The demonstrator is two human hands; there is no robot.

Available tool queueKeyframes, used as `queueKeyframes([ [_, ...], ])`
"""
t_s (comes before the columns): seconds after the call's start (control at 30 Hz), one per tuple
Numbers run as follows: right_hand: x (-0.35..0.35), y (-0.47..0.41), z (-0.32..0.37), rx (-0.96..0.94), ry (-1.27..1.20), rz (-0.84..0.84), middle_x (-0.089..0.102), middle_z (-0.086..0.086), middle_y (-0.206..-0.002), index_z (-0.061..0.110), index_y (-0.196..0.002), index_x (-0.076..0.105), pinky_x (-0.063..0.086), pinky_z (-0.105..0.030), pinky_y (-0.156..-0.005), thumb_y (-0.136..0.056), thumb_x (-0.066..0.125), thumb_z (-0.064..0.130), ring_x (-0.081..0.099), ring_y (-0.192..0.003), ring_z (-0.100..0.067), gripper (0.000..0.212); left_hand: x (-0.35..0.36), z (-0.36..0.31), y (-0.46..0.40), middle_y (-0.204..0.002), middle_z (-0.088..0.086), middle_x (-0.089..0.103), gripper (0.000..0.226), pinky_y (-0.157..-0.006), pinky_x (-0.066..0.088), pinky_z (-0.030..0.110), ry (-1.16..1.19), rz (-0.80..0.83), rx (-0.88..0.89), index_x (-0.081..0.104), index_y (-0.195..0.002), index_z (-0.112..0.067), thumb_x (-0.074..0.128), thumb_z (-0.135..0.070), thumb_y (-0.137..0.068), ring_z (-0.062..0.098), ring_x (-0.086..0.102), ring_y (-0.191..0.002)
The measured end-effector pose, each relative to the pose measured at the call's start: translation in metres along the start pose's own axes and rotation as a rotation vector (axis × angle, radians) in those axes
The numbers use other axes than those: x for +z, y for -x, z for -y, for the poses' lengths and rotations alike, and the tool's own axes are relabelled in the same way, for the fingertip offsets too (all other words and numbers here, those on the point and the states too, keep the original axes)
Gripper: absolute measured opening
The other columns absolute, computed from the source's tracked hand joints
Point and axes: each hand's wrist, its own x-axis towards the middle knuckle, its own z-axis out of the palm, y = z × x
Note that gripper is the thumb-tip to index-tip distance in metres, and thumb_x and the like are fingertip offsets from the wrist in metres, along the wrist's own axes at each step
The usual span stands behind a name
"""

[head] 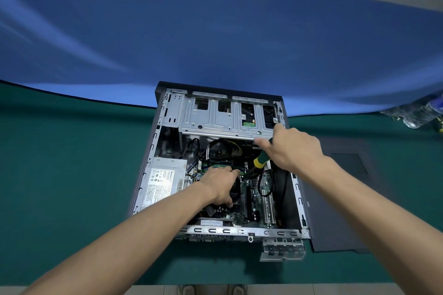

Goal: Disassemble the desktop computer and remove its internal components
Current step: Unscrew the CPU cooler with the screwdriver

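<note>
The desktop computer case [217,165] is lying open on its side on the green table [72,175], and everything else is being placed from it. Inside the case, near its middle, the CPU cooler [236,193] is being gripped by the left hand [220,185], the fingers curled over its far edge and the thumb on its near side. Just right of that, a green and yellow screwdriver [260,161] is being held in the right hand [291,148], its shaft angled down towards the motherboard [259,191]; where the tip is resting cannot be made out, perhaps beside the cooler. The power supply [164,182] is sitting along the case's left wall, the drive cage [223,115] across its far end. The removed side panel [335,194] is lying flat just right of the case
</note>
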Motion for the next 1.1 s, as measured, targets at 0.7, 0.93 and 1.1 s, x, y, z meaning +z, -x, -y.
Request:
queueKeyframes([
  [0.7, -0.001, 0.001, -0.006, -0.059, -0.152, 0.104, 0.054, -0.002, -0.081, 0.016, -0.091, 0.046, 0.036, -0.029, -0.056, -0.091, 0.053, 0.034, 0.052, -0.070, -0.022, 0.019, 0.003, 0.002, -0.002, -0.139, 0.011, 0.044, 0.091, -0.107, 0.034, 0.042, -0.002, -0.005, 0.008, 0.031, -0.143, -0.013, 0.079, -0.039, -0.070, 0.029, 0.041, -0.129],
  [0.93, 0.007, 0.005, -0.012, 0.035, -0.192, 0.034, 0.062, -0.006, -0.079, 0.013, -0.093, 0.052, 0.049, -0.031, -0.061, -0.092, 0.050, 0.045, 0.060, -0.062, -0.024, 0.032, 0.002, 0.003, -0.001, -0.137, 0.010, 0.045, 0.091, -0.106, 0.035, 0.042, -0.005, -0.015, 0.017, 0.031, -0.142, -0.013, 0.079, -0.039, -0.070, 0.029, 0.043, -0.127],
  [1.1, 0.012, 0.009, -0.019, -0.131, -0.367, 0.064, 0.056, 0.005, -0.085, 0.026, -0.090, 0.052, 0.036, -0.027, -0.055, -0.082, 0.064, 0.015, 0.053, -0.073, -0.015, 0.018, 0.000, 0.003, -0.002, -0.134, 0.009, 0.048, 0.090, -0.103, 0.039, 0.042, -0.016, -0.019, 0.024, 0.033, -0.141, -0.013, 0.080, -0.040, -0.070, 0.029, 0.047, -0.124],
])
